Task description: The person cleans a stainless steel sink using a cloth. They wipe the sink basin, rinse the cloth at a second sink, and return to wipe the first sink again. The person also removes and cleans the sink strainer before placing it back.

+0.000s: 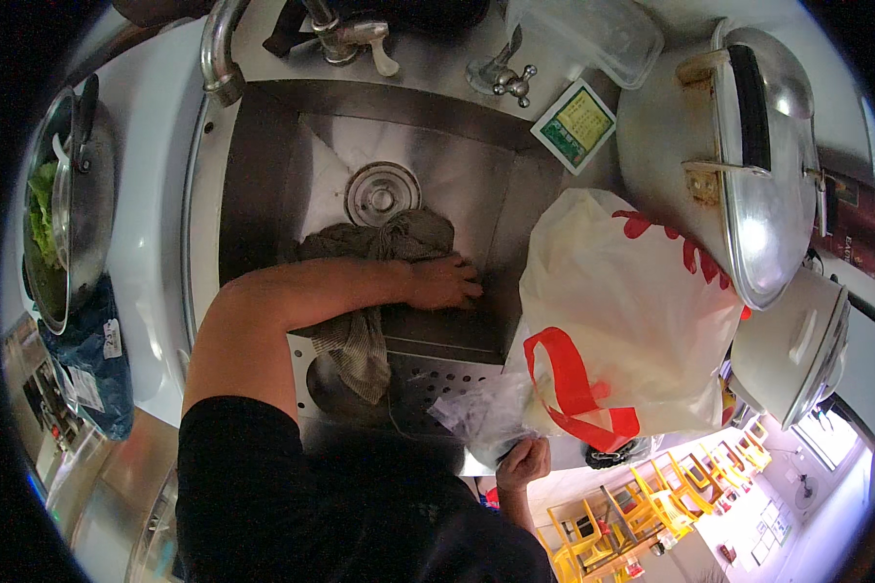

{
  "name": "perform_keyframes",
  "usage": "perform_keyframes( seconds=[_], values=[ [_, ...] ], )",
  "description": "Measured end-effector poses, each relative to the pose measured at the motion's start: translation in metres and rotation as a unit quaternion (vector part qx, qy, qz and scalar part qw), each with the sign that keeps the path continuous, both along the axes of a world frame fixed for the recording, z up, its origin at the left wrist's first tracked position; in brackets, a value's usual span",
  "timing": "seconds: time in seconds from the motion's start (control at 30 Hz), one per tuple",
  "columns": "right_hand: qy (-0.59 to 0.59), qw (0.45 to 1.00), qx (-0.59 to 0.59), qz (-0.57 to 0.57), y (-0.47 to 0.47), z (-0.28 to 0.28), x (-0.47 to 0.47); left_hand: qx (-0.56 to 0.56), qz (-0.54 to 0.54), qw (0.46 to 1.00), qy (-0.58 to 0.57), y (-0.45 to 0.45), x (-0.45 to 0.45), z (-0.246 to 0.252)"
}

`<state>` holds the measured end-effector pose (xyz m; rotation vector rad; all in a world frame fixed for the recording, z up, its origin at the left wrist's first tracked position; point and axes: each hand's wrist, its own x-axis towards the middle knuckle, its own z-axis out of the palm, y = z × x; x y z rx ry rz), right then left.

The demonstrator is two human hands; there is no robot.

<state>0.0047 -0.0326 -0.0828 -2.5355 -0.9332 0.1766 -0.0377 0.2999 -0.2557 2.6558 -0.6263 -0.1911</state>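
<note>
A striped dark cloth (414, 232) lies bunched in the stainless steel sink (481, 167) below the drain strainer (383, 194). It passes under my left forearm, and its end hangs over the sink's near edge. My left hand (446, 283) is low in the sink against the cloth, fingers spread to the right; its palm is hidden. At the lower right, my right hand (525, 463) is closed at the edge of a crumpled clear plastic bag (481, 412). Beside that lies a large whitish plastic bag (627, 306) with red handles.
A curved faucet (222, 65) and a valve tap (510, 81) stand behind the sink. To the right are a large lidded metal pot (671, 138) and a white lidded pot (780, 342). A pan (91, 218) with leafy greens stands far left. Yellow chairs (663, 495) are beyond, lower right.
</note>
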Motion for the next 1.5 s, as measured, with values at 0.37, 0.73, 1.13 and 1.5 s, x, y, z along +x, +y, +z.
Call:
perform_keyframes(
  seconds=[0.37,0.73,1.13,1.5],
  values=[
    [0.007,1.000,0.002,0.022,-0.001,0.006,0.003,-0.018,-0.052,0.986,0.158,0.073,-0.074,0.008],
    [0.048,0.998,0.027,0.010,0.002,0.009,0.002,-0.171,0.055,0.983,0.031,0.030,-0.033,0.010],
    [0.047,0.996,0.069,0.015,0.005,0.006,0.002,-0.198,0.218,0.894,0.339,0.079,-0.104,0.035],
    [0.038,0.998,0.056,0.008,0.003,0.007,0.003,-0.109,0.195,0.881,0.417,0.073,-0.110,0.022]
  ],
)
